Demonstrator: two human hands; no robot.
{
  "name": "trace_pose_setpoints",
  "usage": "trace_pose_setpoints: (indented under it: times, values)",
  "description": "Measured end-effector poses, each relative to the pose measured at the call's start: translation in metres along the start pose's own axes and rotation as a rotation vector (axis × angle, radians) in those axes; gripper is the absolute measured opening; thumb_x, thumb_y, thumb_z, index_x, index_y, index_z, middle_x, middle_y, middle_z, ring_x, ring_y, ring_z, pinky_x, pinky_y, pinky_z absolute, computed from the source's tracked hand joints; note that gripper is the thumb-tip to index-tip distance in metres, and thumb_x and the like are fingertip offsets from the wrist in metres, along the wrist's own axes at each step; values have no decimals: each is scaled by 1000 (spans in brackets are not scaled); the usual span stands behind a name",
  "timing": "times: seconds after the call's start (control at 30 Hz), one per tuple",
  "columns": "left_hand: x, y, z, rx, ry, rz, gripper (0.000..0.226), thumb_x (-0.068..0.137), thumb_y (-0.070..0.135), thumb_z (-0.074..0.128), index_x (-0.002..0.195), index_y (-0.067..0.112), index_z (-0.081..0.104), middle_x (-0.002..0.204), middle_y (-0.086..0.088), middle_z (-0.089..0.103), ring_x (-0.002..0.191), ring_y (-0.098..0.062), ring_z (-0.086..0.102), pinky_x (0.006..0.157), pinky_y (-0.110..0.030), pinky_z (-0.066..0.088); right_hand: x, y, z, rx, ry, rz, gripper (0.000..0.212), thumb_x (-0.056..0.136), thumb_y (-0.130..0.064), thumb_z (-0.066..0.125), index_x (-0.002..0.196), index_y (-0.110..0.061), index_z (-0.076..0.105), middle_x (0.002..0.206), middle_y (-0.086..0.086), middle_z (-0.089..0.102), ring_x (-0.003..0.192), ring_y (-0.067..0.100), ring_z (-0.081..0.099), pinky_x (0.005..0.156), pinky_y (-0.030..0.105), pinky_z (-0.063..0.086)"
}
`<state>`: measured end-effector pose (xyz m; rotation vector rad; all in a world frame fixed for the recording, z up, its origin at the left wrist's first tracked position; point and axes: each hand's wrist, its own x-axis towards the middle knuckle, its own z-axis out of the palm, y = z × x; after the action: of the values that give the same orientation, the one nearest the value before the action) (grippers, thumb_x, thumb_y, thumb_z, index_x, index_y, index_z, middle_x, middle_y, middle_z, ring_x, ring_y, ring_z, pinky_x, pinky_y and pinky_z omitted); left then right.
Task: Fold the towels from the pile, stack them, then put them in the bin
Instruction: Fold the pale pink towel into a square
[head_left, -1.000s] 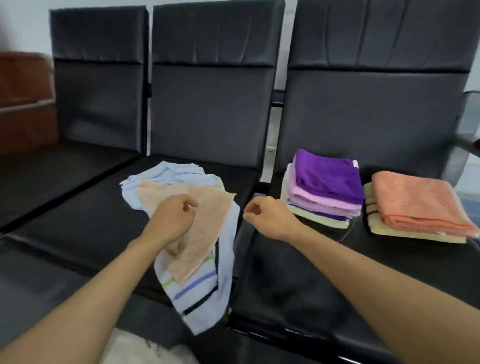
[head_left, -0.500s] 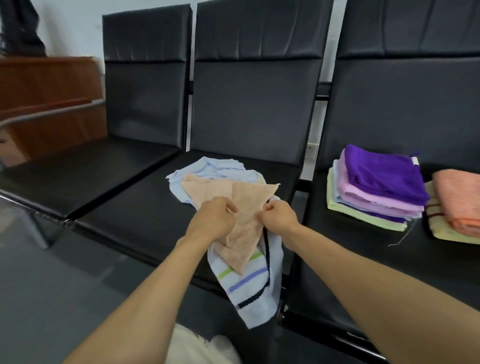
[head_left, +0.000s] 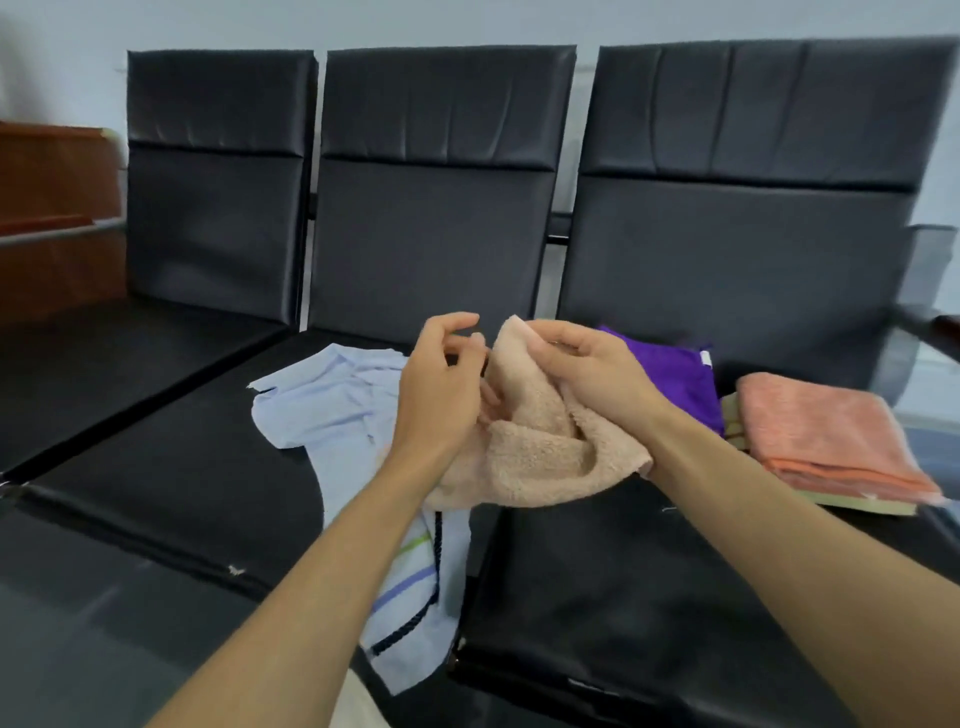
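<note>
Towel in hand is the peach towel (head_left: 540, 457), bunched and raised above the gap between the middle seat (head_left: 182, 467) and the right seat (head_left: 623, 571) of a row of black padded chairs. The right hand (head_left: 592, 379) grips its upper edge, fingers curled over the cloth, so that one corner sticks up just past the knuckles. The left hand (head_left: 436, 400) is close against the towel's left side with its fingers bent. Thumb and forefinger stand apart with nothing between them, and from where I stand I cannot tell whether the lower fingers have hold of the cloth or only touch it. The towel's loose end sags below both wrists.

Under the left forearm lies a light blue towel (head_left: 332, 421), spread crumpled on the middle seat. Its striped end hangs over the front edge.

On the right seat, partly hidden behind the right hand, sits a folded purple towel (head_left: 675, 374). Just beside it, farther right, a folded orange towel (head_left: 821, 431) rests on a pale yellow towel (head_left: 862, 503), whose edge shows underneath.

The left seat (head_left: 104, 353) is beyond the blue towel, and a brown wooden cabinet (head_left: 57, 197) stands against the wall at the far left.
</note>
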<state>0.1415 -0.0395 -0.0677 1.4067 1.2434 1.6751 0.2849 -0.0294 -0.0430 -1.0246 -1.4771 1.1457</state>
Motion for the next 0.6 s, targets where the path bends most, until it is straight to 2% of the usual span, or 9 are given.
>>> trace_pose_setpoints:
  times: [0.03,0.1,0.2,0.27,0.33,0.43,0.5,0.53,0.6]
  values:
    - [-3,4,13,19,-62,18,24,95,11,51,114,26,56,91,0,62,63,-16,59,61,-34,50,-8,-6,-19,10,-76,42,21,94,-12,59,112,-13,70,104,9,73,90,18,70,78,30,56]
    - [-8,9,34,136,-184,79,41,90,2,55,121,30,55,94,3,52,69,-11,51,73,-29,50,-24,-14,-53,-78,-182,88,23,91,-8,61,111,-13,71,103,9,74,91,21,71,81,32,58]
    - [-16,12,59,193,-455,135,64,81,-10,60,127,34,53,105,8,40,77,-4,45,78,-12,43,-50,-13,-97,-279,-176,47,15,87,-9,67,101,-9,74,91,5,76,82,13,70,73,22,55]
    - [-25,12,78,194,-688,115,73,78,-13,62,135,30,49,119,12,45,99,1,50,83,-9,44,-67,-6,-123,-397,-150,-21,11,88,-9,67,96,-9,74,87,-1,76,81,6,69,73,15,50]
    - [-33,8,97,234,-879,92,78,77,-12,62,140,29,44,125,10,56,114,-1,53,89,-11,45,-82,5,-143,-498,-129,-100,10,89,-7,66,93,-12,74,84,-10,74,80,0,67,74,10,47]
    - [-41,1,112,324,-1032,34,61,82,0,66,132,32,51,107,4,68,100,-8,64,88,-23,53,-98,19,-163,-600,-98,-151,13,90,-8,64,91,-19,72,85,-11,72,81,-1,65,76,12,48]
    - [-44,-2,118,433,-1062,99,25,86,8,66,106,24,67,87,0,69,81,-16,65,78,-32,55,-104,19,-171,-681,-92,-140,9,89,-12,66,92,-17,72,86,-8,71,82,2,65,75,12,49]
    - [-46,-4,122,463,-1053,127,9,88,11,64,90,18,68,74,2,66,69,-16,61,71,-34,53,-108,18,-177,-722,-97,-124,5,87,-15,69,91,-17,72,84,-9,71,81,2,64,74,13,49]
    - [-47,-8,127,512,-963,199,16,92,14,61,76,13,65,61,10,59,57,-5,52,61,-25,47,-112,18,-186,-878,-122,-102,6,81,-23,76,81,-25,70,74,-17,68,74,-1,61,67,14,46]
